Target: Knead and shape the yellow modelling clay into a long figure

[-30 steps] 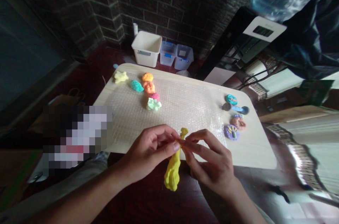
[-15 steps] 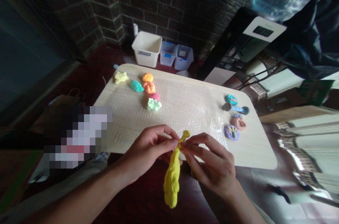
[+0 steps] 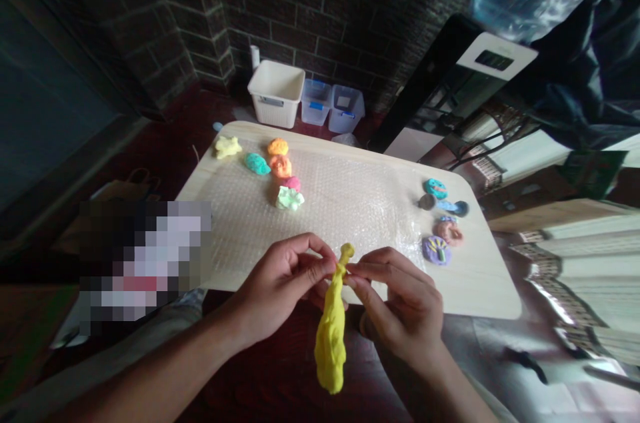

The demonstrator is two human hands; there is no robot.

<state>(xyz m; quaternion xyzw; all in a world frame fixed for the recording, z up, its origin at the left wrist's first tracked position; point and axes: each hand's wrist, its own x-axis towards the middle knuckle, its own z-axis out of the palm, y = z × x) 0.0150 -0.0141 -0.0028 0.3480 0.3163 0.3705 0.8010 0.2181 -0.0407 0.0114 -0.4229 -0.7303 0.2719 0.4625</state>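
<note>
Okay, here is what you have in front of you, with 12 o'clock straight ahead of your hands:

1. The yellow modelling clay (image 3: pixel 330 336) is a long, lumpy strip, thick at its lower end and narrowing to a thin neck with a small knob on top. It hangs at 6 o'clock, over the near edge of the table.
2. Your left hand (image 3: pixel 283 290) and right hand (image 3: pixel 400 303) both have hold of that neck from either side, fingers curled and pinched closed on the clay.
3. At 11 o'clock, six clay pieces lie on the bubble wrap (image 3: pixel 320 210), which covers the pale wooden table (image 3: pixel 480 276). At 2 o'clock lie at least six more, too small to count exactly.
4. At 12 o'clock, beyond the table, stand one white basket (image 3: pixel 276 93) and two clear plastic bins (image 3: pixel 330 105). You cannot see what they hold.
</note>
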